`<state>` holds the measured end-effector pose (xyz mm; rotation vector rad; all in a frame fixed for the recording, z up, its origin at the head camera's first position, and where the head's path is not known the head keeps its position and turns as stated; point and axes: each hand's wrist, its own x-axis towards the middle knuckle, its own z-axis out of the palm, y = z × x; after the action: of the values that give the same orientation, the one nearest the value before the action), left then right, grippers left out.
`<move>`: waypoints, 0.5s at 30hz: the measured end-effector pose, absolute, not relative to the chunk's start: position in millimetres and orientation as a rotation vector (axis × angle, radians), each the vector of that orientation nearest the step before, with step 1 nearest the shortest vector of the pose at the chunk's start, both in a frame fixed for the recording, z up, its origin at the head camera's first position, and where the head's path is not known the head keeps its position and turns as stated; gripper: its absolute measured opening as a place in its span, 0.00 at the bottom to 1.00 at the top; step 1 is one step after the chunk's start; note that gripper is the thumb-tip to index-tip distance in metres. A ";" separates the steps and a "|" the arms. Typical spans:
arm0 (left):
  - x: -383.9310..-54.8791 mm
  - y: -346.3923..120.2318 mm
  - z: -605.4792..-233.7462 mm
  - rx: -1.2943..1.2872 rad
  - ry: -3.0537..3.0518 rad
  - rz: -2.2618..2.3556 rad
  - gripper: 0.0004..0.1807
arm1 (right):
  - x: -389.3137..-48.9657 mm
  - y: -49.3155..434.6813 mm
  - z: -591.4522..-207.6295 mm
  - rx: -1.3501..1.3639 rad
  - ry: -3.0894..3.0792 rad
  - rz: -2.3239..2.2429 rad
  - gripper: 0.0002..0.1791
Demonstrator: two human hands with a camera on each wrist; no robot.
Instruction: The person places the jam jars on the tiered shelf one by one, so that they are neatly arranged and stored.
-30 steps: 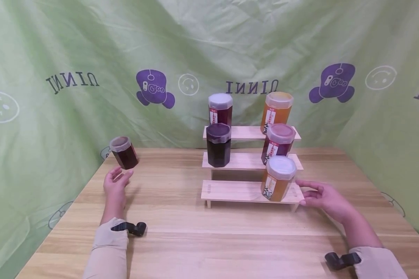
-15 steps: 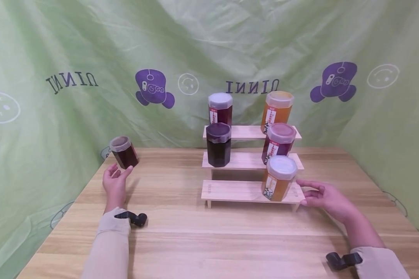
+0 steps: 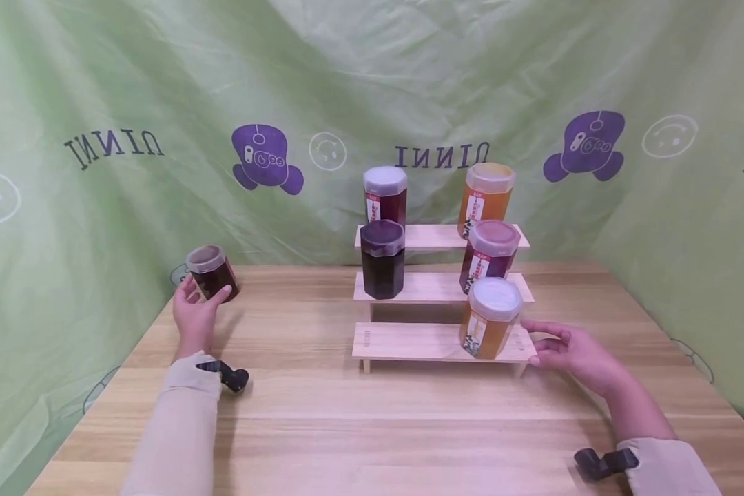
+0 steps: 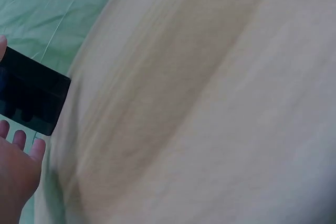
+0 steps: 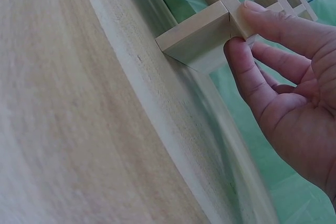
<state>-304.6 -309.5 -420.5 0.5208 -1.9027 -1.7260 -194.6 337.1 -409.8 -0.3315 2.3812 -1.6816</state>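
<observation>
A dark red jar (image 3: 215, 279) with a pale lid stands at the table's left back. Around its near side my left hand (image 3: 195, 315) spreads, thumb at the right and fingers at the left. The left wrist view shows the straight fingers beside the dark jar (image 4: 31, 93), with a thumb tip at the frame's edge. My right hand (image 3: 579, 355) pinches the right end of the lowest tier of a wooden stepped stand (image 3: 415, 342). In the right wrist view, thumb and forefinger meet on the tier's end (image 5: 236, 19).
On the stand are an orange jar (image 3: 486, 324) on the low tier, a near-black jar (image 3: 382, 269) and a purple jar (image 3: 492, 255) in the middle, and a red jar (image 3: 386, 200) and another orange jar (image 3: 490, 196) on top. A green printed cloth (image 3: 322, 62) hangs behind.
My left hand has moved forward to the dark red jar, its thumb and fingers now either side of it. The right hand keeps its pinch on the stand. The view has shifted slightly.
</observation>
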 end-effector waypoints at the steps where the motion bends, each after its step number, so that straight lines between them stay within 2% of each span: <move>1: -306.1 -310.9 -417.5 0.520 -1.916 -1.718 0.48 | -194.8 337.1 -409.9 -0.332 2.383 -1.685 0.42; 9: -320.3 -315.7 -390.2 0.432 -1.961 -1.707 0.53 | -194.7 337.9 -410.4 -0.340 2.381 -1.696 0.40; 15: -323.0 -317.4 -377.9 0.381 -2.139 -1.515 0.53 | -195.1 336.9 -410.4 -0.340 2.374 -1.698 0.41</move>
<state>-323.0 -317.4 -377.9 0.3815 -2.1387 -1.5154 -195.1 336.9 -410.4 -0.3398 2.3743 -1.6985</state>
